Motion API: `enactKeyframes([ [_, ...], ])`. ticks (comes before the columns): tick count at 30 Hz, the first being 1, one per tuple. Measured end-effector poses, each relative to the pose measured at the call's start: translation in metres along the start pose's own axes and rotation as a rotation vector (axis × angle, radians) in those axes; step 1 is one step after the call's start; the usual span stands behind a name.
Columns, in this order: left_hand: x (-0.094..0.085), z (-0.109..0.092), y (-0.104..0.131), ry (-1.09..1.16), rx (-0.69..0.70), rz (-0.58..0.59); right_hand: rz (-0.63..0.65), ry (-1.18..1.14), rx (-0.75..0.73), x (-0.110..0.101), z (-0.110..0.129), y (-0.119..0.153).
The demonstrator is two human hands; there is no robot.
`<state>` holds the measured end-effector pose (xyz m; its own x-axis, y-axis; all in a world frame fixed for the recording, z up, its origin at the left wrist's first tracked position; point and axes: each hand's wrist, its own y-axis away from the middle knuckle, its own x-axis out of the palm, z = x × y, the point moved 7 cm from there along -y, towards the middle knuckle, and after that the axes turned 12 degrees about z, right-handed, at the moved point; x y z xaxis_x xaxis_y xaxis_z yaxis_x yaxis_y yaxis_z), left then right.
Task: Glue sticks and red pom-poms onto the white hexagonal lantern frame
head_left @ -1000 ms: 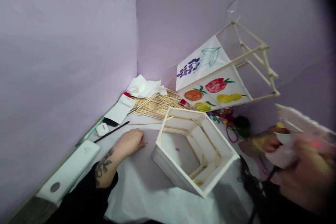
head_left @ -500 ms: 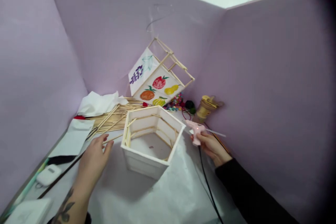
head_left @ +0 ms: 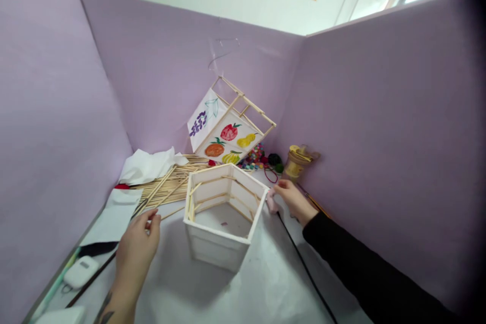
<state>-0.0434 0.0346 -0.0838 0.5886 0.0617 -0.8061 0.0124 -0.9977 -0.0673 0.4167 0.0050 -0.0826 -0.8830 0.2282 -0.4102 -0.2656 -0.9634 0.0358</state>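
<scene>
A white pentagonal frame, open at the top and lined inside with thin sticks, stands in the middle of the table. At its right side, my right hand has bent fingers closed at the back of a pink glue gun, hiding part of it; a black cord runs from its handle. My left hand hovers left of the frame, fingers loosely curled, thumb and forefinger slightly apart, holding nothing that shows. A thin bamboo stick lies just beyond its fingertips.
Behind lie bamboo sticks and white cloth. A stick lantern with painted fruit leans at the back wall. Coloured pompoms and a brown-yellow container are right. A white case lies left; purple partitions enclose the table.
The glue gun has dropped lower beside the frame, and my right hand has shifted from its handle to its back end. The camera view has tilted up; my left hand has barely moved.
</scene>
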Motion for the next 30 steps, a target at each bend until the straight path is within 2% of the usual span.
enactKeyframes([
  [2,0.001,0.0,0.001,0.016,0.003,-0.01,-0.006,0.135,-0.072,-0.01,0.036,0.006],
  [4,0.004,-0.003,0.002,0.029,0.032,-0.01,0.055,0.28,-0.163,-0.007,0.08,0.009],
  [7,0.009,-0.005,0.003,0.047,0.068,0.013,0.208,0.51,-0.277,0.017,0.138,0.006],
  [10,0.012,-0.001,0.002,0.063,0.05,0.043,0.334,0.712,-0.321,0.052,0.171,-0.005],
  [15,0.016,0.009,-0.001,0.084,-0.018,0.129,0.442,0.961,-0.338,0.096,0.191,-0.024],
  [19,0.015,0.009,0.0,0.14,-0.021,0.122,0.522,1.115,-0.371,0.118,0.198,-0.031],
  [25,0.024,0.017,-0.005,0.311,-0.044,0.174,0.585,1.218,-0.433,0.126,0.208,-0.028],
  [30,0.06,0.018,-0.008,0.638,-0.072,0.341,0.541,1.183,-0.625,0.121,0.237,0.011],
])
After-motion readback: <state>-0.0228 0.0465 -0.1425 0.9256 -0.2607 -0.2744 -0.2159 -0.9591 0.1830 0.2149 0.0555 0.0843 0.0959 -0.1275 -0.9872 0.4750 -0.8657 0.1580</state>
